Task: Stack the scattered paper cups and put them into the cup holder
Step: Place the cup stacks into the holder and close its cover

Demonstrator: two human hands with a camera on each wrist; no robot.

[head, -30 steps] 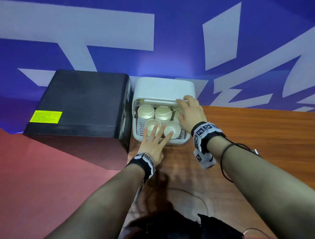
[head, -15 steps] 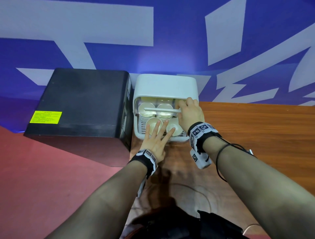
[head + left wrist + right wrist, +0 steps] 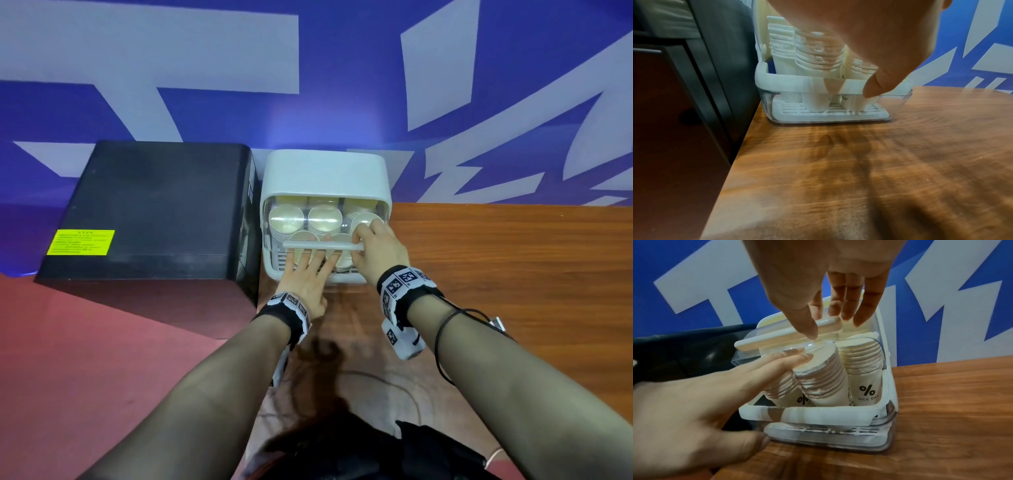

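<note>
Head view: you are working at the cup holder (image 3: 325, 219), a white box standing at the left end of the desk (image 3: 513, 260), just beside a black cabinet (image 3: 150, 219). The stacked paper cups (image 3: 286, 219) are all sitting inside it in several stacks; no loose cup is showing on the desk. Your right hand (image 3: 378, 251) is grasping the lid handle (image 3: 322, 245), a white bar on the clear flap, which is lying partway down over the front opening. Your left hand (image 3: 308, 277) is reaching in under that bar with fingers straight and spread, pressing against the front stacks, gripping nothing.

Left wrist view: the cup bases are resting on the slatted tray (image 3: 830, 112) behind the front rail. One front stack seems to be leaning slightly. The thumb is hanging in front of the rail.

Right wrist view: your right thumb and fingers are curling round the end of the handle, and the flap is not yet seated. The left fingertips (image 3: 795, 356) are touching the rim of the leaning front stack (image 3: 818, 374).

Judgement: stacking and loading are looking finished. Remaining: withdrawing the left hand, then lowering the flap shut.
</note>
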